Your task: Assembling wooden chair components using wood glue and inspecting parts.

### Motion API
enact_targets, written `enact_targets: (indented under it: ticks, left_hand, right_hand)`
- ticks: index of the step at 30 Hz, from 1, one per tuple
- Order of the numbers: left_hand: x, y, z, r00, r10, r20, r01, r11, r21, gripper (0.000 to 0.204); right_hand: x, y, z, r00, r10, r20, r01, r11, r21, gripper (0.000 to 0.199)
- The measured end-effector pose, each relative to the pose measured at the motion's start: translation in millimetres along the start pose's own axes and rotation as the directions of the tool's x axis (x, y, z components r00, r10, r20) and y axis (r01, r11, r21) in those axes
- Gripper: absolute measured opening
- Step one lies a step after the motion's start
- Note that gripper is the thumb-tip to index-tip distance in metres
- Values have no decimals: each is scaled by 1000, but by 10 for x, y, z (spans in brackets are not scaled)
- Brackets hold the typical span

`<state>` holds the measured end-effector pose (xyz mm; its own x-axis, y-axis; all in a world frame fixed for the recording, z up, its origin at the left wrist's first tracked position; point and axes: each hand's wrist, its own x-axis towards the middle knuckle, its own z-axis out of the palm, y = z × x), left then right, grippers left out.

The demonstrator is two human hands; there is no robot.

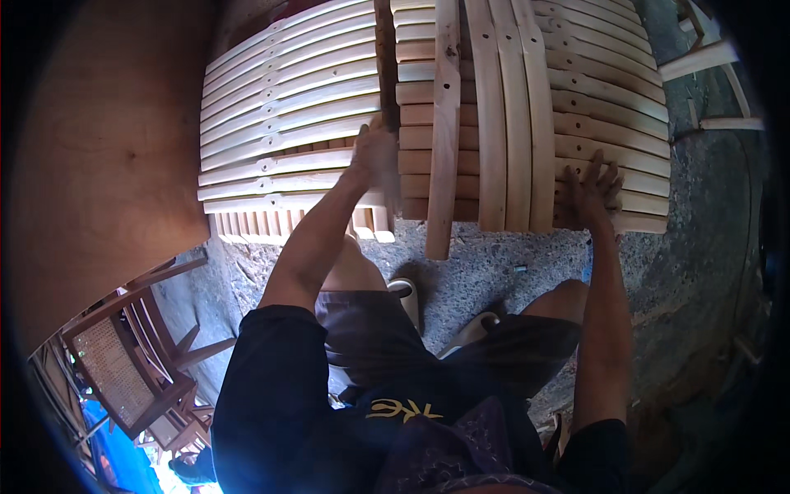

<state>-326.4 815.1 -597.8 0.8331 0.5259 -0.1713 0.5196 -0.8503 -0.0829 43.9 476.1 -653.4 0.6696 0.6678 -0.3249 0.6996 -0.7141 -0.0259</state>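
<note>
Right fingers [609,175] touch stacked slats [611,110] beside four crosswise slats [516,123].

Drilled wooden slats [444,132] lie in rows by the left hand [370,156] and right hand [594,193] in what looks like a furniture workshop, with woven-panelled chairs [119,366] behind and left of the left hand, wooden pieces [699,61] beyond the right, rough concrete floor [502,267] below.

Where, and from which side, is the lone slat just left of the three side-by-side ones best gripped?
Probably by the near end of the lone slat, from the near side: it juts beyond the crosswise slats beneath, and a gap parts it from the three slats, so both edges look reachable.
</note>
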Motion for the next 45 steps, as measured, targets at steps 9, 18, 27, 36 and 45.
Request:
enact_targets:
  ticks: [9,18,27,36,45]
  left_hand:
    - [284,-279,-39,918,-352,-184,321,930,-179,53]
    - [501,-117,162,875,-441,-198,409,894,-184,57]
    - [477,-167,55,897,-439,-54,405,865,-294,57]
    - [439,-224,124,898,-424,-117,371,874,-314,55]
    - [438,-168,59,881,-462,-105,409,852,-326,48]
  right_hand:
    - [-119,-304,-155,981,38,-192,14,965,262,60]
    - [-195,-269,-421,995,55,-83,-28,952,306,97]
    - [-163,-267,-363,996,28,-91,-9,979,206,97]
    - [-197,-342,-449,999,-1,-53,12,977,211,93]
    - [-325,-541,-733,1000,-29,6,27,965,262,92]
